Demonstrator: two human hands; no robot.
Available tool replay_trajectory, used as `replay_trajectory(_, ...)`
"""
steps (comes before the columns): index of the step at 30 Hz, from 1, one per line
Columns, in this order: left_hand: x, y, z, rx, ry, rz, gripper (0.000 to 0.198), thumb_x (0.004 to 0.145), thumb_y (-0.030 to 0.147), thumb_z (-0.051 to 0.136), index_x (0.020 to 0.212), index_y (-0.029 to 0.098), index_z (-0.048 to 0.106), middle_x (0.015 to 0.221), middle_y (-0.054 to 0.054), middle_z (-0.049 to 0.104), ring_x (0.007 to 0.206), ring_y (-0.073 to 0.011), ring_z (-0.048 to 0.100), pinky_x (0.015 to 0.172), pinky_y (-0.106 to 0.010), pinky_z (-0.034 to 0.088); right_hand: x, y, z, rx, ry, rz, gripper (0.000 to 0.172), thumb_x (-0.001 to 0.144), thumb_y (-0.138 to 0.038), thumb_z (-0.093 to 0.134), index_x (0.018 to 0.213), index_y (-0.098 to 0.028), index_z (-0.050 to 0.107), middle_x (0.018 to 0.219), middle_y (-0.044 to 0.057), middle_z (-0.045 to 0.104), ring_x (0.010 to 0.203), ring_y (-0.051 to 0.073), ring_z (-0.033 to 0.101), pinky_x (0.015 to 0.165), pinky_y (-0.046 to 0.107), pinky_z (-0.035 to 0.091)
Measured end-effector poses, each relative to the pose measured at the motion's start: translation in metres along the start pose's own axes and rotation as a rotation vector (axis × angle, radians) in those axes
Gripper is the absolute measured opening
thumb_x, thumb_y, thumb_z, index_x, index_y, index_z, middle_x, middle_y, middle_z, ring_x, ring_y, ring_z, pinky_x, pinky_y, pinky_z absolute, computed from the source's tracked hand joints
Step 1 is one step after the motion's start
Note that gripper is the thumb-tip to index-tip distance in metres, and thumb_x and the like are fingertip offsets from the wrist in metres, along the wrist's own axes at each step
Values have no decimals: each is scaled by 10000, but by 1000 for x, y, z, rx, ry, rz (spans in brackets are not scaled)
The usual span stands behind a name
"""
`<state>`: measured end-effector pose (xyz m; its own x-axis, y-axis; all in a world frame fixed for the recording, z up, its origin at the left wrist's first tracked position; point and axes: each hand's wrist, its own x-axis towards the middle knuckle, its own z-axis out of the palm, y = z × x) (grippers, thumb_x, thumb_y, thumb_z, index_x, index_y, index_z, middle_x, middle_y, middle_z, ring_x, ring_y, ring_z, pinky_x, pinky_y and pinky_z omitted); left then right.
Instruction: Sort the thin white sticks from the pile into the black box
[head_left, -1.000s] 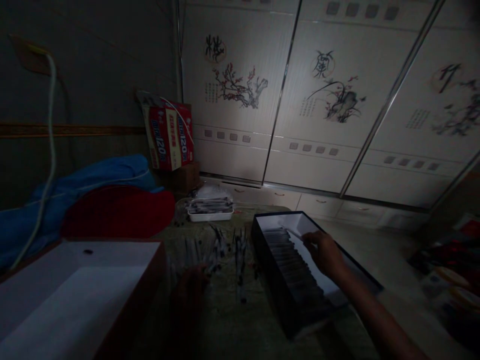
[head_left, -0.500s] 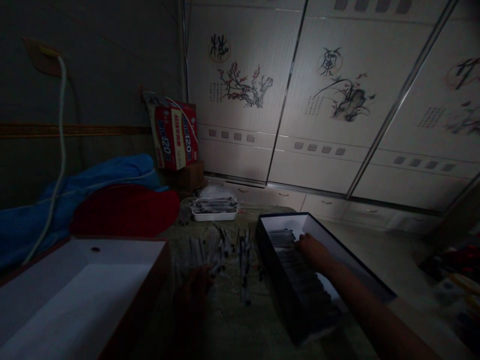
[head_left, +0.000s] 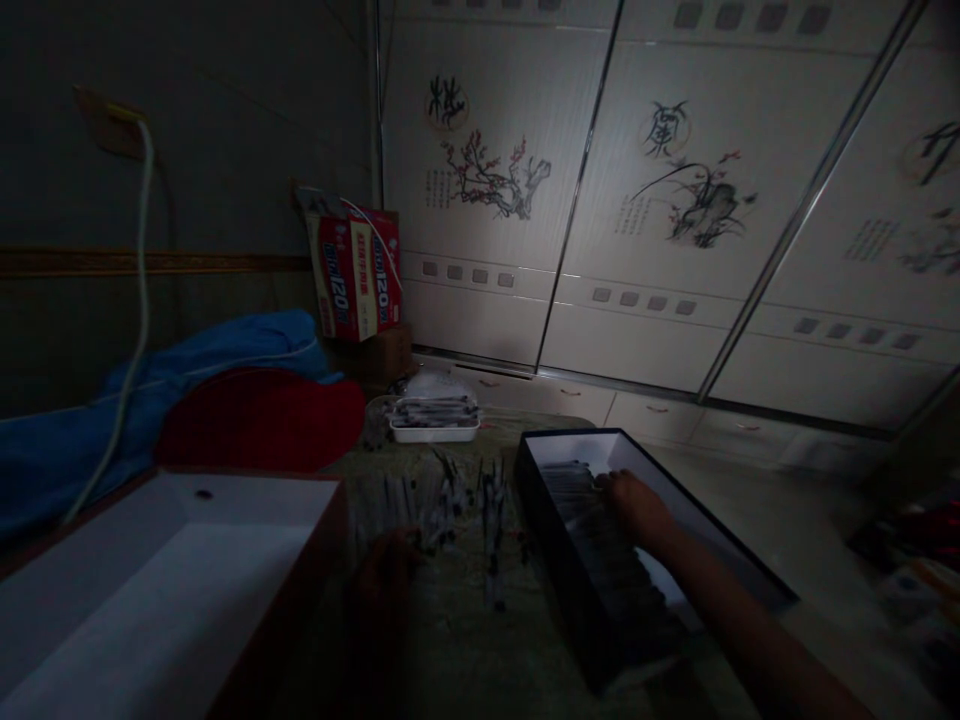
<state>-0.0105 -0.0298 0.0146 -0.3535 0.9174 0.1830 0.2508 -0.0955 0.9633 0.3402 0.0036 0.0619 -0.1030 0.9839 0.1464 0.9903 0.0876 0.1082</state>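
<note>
Right fingers: those of the right hand (head_left: 637, 505) curled down onto the packed pens (head_left: 589, 535) inside the dark box (head_left: 551, 545), tips toward its far end; whether they pinched a pen could not be told.
Left fingers: the left hand (head_left: 386, 575) lay just left of the dark box, at the near edge of the loose pens (head_left: 450, 498); in the gloom it perhaps touched them, and its grip could not be told.
Packed pens: a row along the dark box's left inner side.
Loose pens: scattered on the table (head_left: 465, 650), between the dark box and the open white-lined box (head_left: 187, 560).
White tray (head_left: 435, 432): left of the dark box's far end, holding more pens.
Red carton (head_left: 352, 275): farther back-left of the dark box, by the wall.
</note>
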Motion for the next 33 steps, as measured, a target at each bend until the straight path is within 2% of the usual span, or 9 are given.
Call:
replay_trajectory(4, 3, -7, -1, 5, -3, 27, 406, 814, 476, 415, 880, 167, 671, 674, -11, 656, 677, -174, 609, 643, -243, 467, -12, -15, -26, 66, 148, 72, 281, 919, -209, 373, 997, -161, 640, 930, 97, 684, 903, 207, 622, 768, 278, 432)
replay_trajectory(9, 5, -13, -1, -13, 58, 74, 420, 806, 490, 403, 850, 163, 664, 590, 0, 620, 557, -160, 566, 561, -248, 454, -45, -89, -62, 538, 447, 9, 286, 916, -306, 384, 1040, -181, 609, 960, 67, 681, 854, 182, 643, 731, 261, 465)
replay_trajectory(12, 5, -11, -2, -33, 114, 68, 402, 812, 477, 402, 834, 164, 654, 623, -8, 621, 623, -167, 585, 601, -249, 461, -58, -142, -56, 734, 326, -77, 243, 890, -245, 399, 949, -198, 629, 898, 54, 679, 810, 168, 631, 697, 247, 459)
replay_trajectory(16, 6, -14, -5, -58, 127, 14, 387, 821, 471, 411, 871, 168, 647, 648, -4, 613, 646, -169, 582, 629, -259, 466, -53, -194, -13, 787, 80, -47, 167, 792, -135, 478, 753, -185, 632, 751, 48, 658, 689, 169, 593, 602, 243, 415)
replay_trajectory(20, 8, -24, -6, -59, 100, 31, 384, 831, 470, 403, 892, 176, 642, 647, -3, 619, 633, -171, 585, 631, -272, 470, -46, -220, 11, 794, 69, -16, 175, 768, -90, 481, 767, -186, 627, 804, 61, 655, 710, 172, 580, 608, 244, 403)
replay_trajectory(23, 7, -26, -5, -48, 88, 21, 394, 825, 482, 406, 892, 173, 640, 670, -18, 642, 659, -179, 600, 661, -285, 476, -49, -210, -13, 792, 204, -54, 149, 835, -184, 469, 853, -199, 617, 853, 63, 643, 760, 173, 579, 659, 248, 419)
replay_trajectory(26, 6, -20, -3, -78, 89, 5, 425, 801, 523, 414, 861, 170, 644, 623, -7, 618, 616, -173, 589, 613, -273, 476, -44, -165, -49, 659, 357, 8, 239, 910, -273, 383, 876, -192, 605, 845, 69, 637, 774, 178, 591, 665, 251, 436)
replay_trajectory(29, 5, -13, -2, -103, 105, 2, 446, 772, 551, 420, 826, 170, 645, 573, 5, 589, 557, -165, 565, 546, -261, 463, -26, -99, -62, 207, 151, 176, 292, 948, -225, 311, 1057, -167, 575, 1027, 95, 625, 906, 174, 599, 777, 255, 436)
replay_trajectory(33, 8, -11, -4, -57, 91, 28, 431, 767, 526, 420, 821, 170, 657, 566, 0, 600, 536, -163, 559, 540, -261, 459, -5, -27, -35, 38, -79, 245, 224, 898, -114, 434, 1050, -100, 598, 1042, 143, 619, 949, 211, 608, 807, 320, 454)
